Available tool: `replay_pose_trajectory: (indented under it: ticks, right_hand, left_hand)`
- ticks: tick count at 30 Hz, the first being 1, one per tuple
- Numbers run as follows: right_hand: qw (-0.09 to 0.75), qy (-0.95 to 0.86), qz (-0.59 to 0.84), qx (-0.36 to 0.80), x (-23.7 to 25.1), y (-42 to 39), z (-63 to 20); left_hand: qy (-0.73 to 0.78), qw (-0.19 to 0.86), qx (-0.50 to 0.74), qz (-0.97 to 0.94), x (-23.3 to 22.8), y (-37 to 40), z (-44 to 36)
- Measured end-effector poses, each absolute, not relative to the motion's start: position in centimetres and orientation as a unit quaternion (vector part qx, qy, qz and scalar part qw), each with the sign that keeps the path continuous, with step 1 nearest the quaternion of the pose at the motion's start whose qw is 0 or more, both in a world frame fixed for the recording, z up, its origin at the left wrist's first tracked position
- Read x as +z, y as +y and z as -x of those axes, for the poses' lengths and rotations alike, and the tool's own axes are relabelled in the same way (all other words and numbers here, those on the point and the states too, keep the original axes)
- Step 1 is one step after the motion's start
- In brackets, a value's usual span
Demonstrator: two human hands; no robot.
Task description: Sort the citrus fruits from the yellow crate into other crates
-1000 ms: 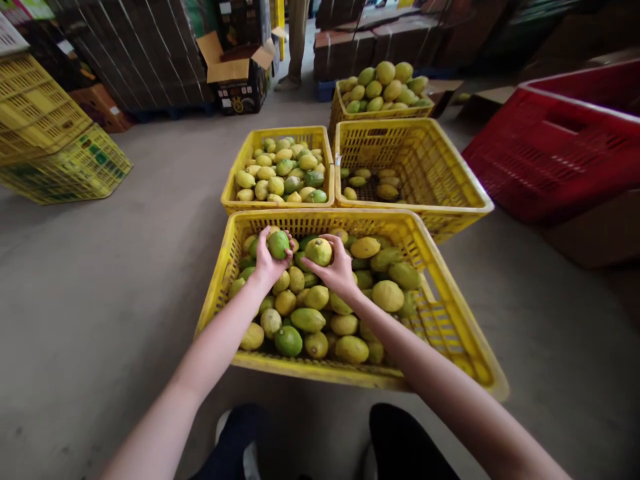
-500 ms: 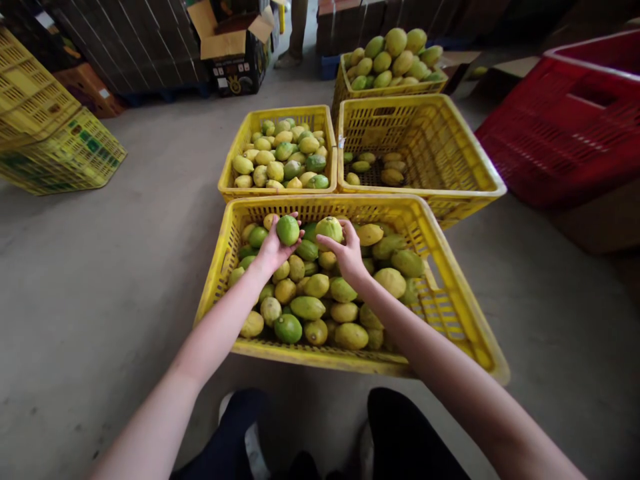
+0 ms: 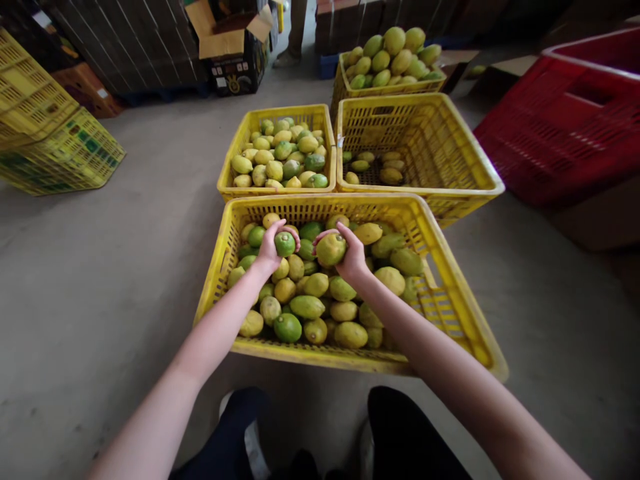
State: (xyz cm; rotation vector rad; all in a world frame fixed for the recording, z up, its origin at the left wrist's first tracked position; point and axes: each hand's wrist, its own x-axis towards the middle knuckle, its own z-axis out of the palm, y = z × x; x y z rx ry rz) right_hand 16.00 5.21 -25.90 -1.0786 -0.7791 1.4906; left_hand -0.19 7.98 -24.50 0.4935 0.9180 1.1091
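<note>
My left hand (image 3: 273, 244) is closed around a green fruit (image 3: 285, 244), its round stem end facing me. Close by on the right, my right hand (image 3: 351, 252) grips a yellow-green fruit (image 3: 331, 249) with a small pale end. Both hands are over the near yellow crate (image 3: 320, 359), which holds a layer of similar smooth, oval, green-to-yellow fruit (image 3: 307, 307). The fingers are partly hidden behind the held fruit.
Behind stand a yellow crate (image 3: 226, 175) full of smaller-looking fruit and another (image 3: 425, 191) with several at its left. A heaped crate (image 3: 387, 97) is farther back. A red crate (image 3: 560, 127) stands right, stacked yellow crates (image 3: 60, 150) left. Someone's leg (image 3: 297, 30) shows at the back.
Both hands have turned, and the fruit in them have rolled to show other sides. The right fruit is lower and nearer me; the left one is slightly lower.
</note>
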Motion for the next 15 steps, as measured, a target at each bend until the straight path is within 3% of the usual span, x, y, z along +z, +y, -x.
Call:
replay_pose_trajectory:
  ticks: [5,15]
  right_hand:
    - [0.549,-0.391,0.435,0.597,-25.56,4.75,-15.88]
    - [0.525,-0.458,0.442,0.565,-25.74,4.49,-15.89]
  left_hand:
    - [0.382,0.648,0.547,-0.367,-25.48,7.69,0.23]
    - [0.369,0.681,0.526,-0.353,-24.99,7.26,0.25]
